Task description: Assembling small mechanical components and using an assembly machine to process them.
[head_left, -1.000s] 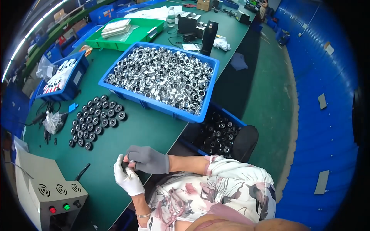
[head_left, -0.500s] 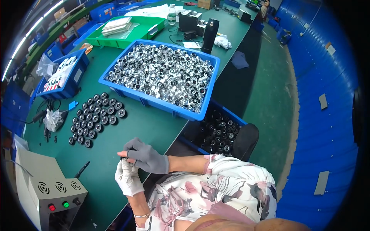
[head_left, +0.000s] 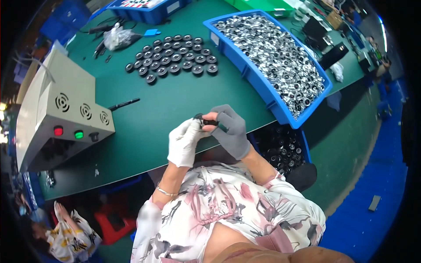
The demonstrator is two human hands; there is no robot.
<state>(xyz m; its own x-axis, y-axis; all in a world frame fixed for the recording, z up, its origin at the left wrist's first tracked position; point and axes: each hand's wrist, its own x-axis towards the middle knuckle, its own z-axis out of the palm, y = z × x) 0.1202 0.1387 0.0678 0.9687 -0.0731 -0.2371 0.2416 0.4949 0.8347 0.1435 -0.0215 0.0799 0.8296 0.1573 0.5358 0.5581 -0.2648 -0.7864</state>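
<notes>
The green workbench [head_left: 175,109] fills the frame's middle, its near edge at your waist. You pinch a small black ring part [head_left: 205,122] at centre frame, your white-gloved left hand [head_left: 184,141] and grey-gloved right hand [head_left: 233,131] both closed on it, raised off the bench for handling. Finished black rings [head_left: 175,52] stand in rows upper centre; the blue bin of metal parts [head_left: 274,57] sits upper right, within reach.

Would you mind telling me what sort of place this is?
Most likely a factory assembly bench: a blue bin heaped with small metal rings, rows of black round parts on a green table, and a grey control box.
</notes>
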